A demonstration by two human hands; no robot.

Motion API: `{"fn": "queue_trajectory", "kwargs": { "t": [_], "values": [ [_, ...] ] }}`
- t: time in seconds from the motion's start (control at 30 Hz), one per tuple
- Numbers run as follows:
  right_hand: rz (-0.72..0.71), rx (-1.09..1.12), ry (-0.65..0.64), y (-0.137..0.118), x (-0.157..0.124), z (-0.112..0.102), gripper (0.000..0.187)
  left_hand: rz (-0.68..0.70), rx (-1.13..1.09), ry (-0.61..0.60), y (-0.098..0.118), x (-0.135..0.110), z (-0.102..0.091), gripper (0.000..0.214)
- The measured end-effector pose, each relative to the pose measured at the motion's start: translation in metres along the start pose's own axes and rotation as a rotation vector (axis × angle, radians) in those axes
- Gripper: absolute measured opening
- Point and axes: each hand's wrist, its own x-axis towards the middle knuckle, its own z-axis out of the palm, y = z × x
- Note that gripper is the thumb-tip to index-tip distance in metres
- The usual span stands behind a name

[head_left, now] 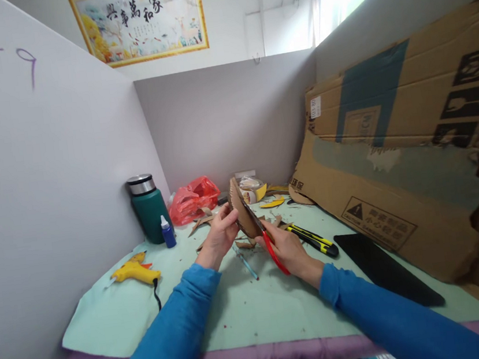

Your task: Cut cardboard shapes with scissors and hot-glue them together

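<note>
My left hand (221,235) grips a curved piece of brown cardboard (243,211) by its left side, thumb on the near face. The piece is held up above the table, with ridged corrugation showing along its edge. In my right hand (289,249) is a pair of scissors (273,248) with red handles. Their dark blades lie along the right edge of the cardboard; how far the blades are apart I cannot make out. Below the hands, a light blue pen (246,263) and several cardboard scraps (201,224) rest on the pale green table cover (256,317).
At left are a yellow glue gun (135,271), a small blue bottle (168,233) and a green flask (148,211). A red plastic bag (193,199) sits behind. To the right lie a yellow-black utility knife (313,240), a black flat sheet (385,269) and a large leaning cardboard sheet (397,183).
</note>
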Motion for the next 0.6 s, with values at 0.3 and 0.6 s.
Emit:
{"fn": "queue_trajectory", "kwargs": {
  "t": [0.3, 0.6],
  "values": [
    [-0.033, -0.030, 0.026, 0.0001, -0.0001, 0.0010, 0.043, -0.010, 0.017, 0.002, -0.0030, 0.0002, -0.0019, 0.046],
    [-0.019, -0.067, 0.038, -0.0023, -0.0002, 0.0001, 0.038, -0.011, 0.019, 0.015, -0.0032, 0.0000, -0.0017, 0.043]
  ]
}}
